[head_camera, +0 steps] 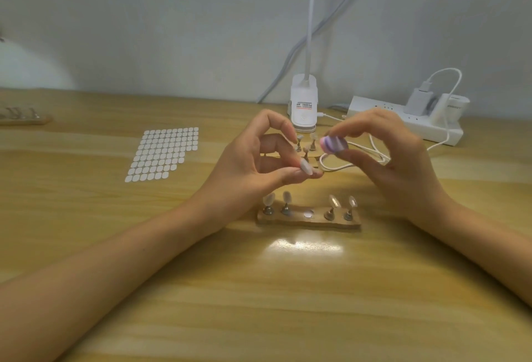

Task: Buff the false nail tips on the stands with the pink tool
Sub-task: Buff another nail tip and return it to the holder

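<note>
Head: pink tool (334,144) in right hand (403,160), near nail tip (306,166) in left hand (253,163)

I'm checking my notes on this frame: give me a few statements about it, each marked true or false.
1. The right hand pinches the pink tool. True.
2. The near wooden base carries five stands. False: it carries four, and its middle slot is empty.
3. The left hand holds a nail tip. True.
4. The sticker sheet lies to the right of the power strip. False: it lies well to the left of it.
</note>
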A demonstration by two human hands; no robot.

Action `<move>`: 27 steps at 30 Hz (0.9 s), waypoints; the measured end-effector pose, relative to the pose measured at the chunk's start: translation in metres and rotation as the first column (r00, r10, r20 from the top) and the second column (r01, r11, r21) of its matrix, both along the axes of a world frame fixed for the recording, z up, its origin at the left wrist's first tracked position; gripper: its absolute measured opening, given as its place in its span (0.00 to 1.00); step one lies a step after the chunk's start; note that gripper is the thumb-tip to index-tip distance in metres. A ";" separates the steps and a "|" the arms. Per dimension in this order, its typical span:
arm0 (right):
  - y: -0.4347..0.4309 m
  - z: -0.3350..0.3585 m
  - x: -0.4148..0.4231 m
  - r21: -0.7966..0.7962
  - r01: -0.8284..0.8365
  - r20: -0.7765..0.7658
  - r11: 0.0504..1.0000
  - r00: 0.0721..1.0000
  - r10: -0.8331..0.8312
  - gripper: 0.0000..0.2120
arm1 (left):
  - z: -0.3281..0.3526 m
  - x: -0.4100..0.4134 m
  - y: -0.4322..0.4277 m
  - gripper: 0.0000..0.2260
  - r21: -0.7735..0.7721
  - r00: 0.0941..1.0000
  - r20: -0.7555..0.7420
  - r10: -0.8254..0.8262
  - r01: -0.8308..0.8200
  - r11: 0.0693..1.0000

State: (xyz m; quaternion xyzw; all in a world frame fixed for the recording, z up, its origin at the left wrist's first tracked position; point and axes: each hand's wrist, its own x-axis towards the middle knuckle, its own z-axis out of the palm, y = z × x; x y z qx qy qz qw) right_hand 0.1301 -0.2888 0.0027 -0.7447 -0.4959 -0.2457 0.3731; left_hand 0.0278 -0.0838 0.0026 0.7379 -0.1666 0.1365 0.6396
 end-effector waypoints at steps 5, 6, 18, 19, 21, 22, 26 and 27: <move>-0.003 -0.006 0.002 0.020 -0.053 -0.127 0.998 0.990 0.056 0.08 | 0.009 -0.008 -0.004 0.18 0.249 0.998 0.070 0.011 -0.028 0.968; -0.004 -0.007 0.002 0.000 -0.065 -0.133 0.998 0.989 0.065 0.08 | 0.010 -0.011 -0.007 0.19 0.290 0.996 0.084 0.003 -0.027 0.957; -0.006 -0.007 0.001 -0.031 -0.070 -0.153 0.997 0.986 0.064 0.10 | 0.003 -0.017 -0.012 0.23 0.489 0.996 0.013 0.091 -0.086 0.868; -0.005 -0.007 0.001 -0.034 -0.067 -0.152 0.997 0.987 0.061 0.10 | 0.002 -0.016 -0.012 0.23 0.492 0.994 -0.011 0.105 -0.086 0.866; -0.005 -0.008 0.002 -0.033 -0.063 -0.152 0.998 0.987 0.057 0.10 | 0.001 -0.016 -0.012 0.23 0.488 0.990 -0.046 0.134 -0.095 0.868; -0.005 -0.008 0.002 -0.029 -0.059 -0.154 0.998 0.987 0.054 0.10 | 0.001 -0.016 -0.013 0.22 0.486 0.988 -0.055 0.147 -0.102 0.868; -0.005 -0.009 0.003 -0.002 -0.043 -0.190 0.999 0.981 0.042 0.10 | 0.002 -0.017 -0.017 0.23 0.524 0.981 -0.044 0.190 -0.139 0.840; -0.005 -0.009 0.004 0.007 -0.041 -0.202 0.999 0.979 0.042 0.10 | 0.003 -0.018 -0.018 0.23 0.540 0.981 -0.033 0.193 -0.145 0.829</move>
